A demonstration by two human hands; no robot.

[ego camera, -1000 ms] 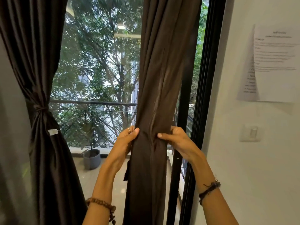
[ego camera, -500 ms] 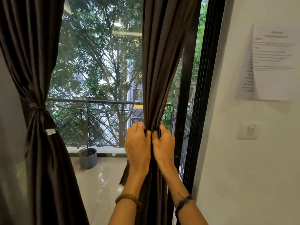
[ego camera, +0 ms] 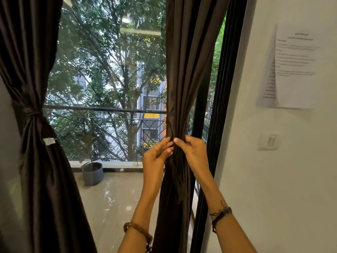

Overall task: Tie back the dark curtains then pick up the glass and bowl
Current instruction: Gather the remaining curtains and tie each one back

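Two dark brown curtains hang at a tall window. The left curtain is gathered and cinched by a tie at mid height, with a white tag below it. The right curtain is bunched into a narrow bundle in front of me. My left hand grips the bundle from the left, and my right hand grips it from the right, fingertips meeting at the front. Neither a glass nor a bowl is in view.
A black window frame stands just right of the bundle. A white wall carries a taped paper sheet and a light switch. Outside are a balcony railing, a grey plant pot and a glossy tiled floor.
Both hands closed in from the curtain's two edges and squeezed the flat panel into a tight bundle, which shifted right toward the frame. More window now shows.
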